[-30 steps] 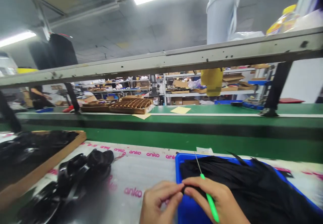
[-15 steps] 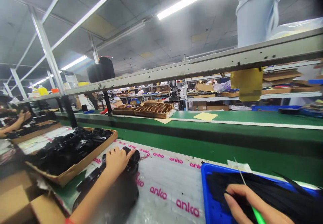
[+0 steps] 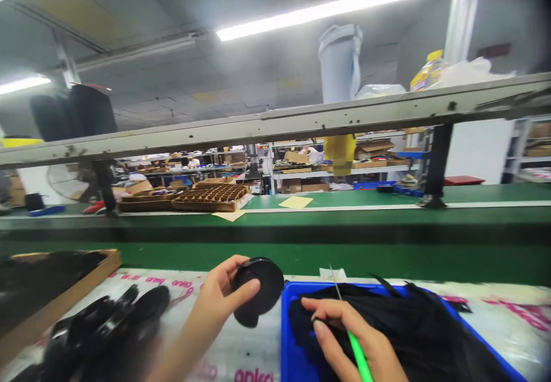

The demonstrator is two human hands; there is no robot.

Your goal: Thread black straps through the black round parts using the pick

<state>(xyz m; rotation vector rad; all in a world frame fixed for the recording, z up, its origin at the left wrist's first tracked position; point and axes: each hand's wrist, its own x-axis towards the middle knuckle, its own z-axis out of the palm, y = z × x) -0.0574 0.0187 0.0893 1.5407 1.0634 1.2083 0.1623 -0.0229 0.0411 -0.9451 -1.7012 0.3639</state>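
My left hand [image 3: 224,293] is closed on a black round plastic part [image 3: 262,290], thumb across its face, held up left of the blue tray [image 3: 284,336]. Over the tray, my right hand [image 3: 344,336] grips a green-handled tool [image 3: 359,356] with a thin metal shaft pointing up; its exact kind is unclear. A small dark bit shows at the right thumb and forefinger, too small to name. Thin black strips of material [image 3: 413,324] fill the tray. To the left, a blurred pile of black round parts [image 3: 99,330] lies on the printed plastic sheet [image 3: 202,342].
A cardboard tray [image 3: 112,260] of dark parts stands at the left edge. Behind runs a green bench [image 3: 198,258], with divided cardboard boxes [image 3: 210,195] and a yellow paper [image 3: 296,201] on its raised part. A shelf beam [image 3: 241,123] crosses above, bearing a grey bucket [image 3: 340,66].
The view has swung right. My left hand has come away from the pile of black parts and now holds one near the blue tray. My right hand still grips the green-handled tool.
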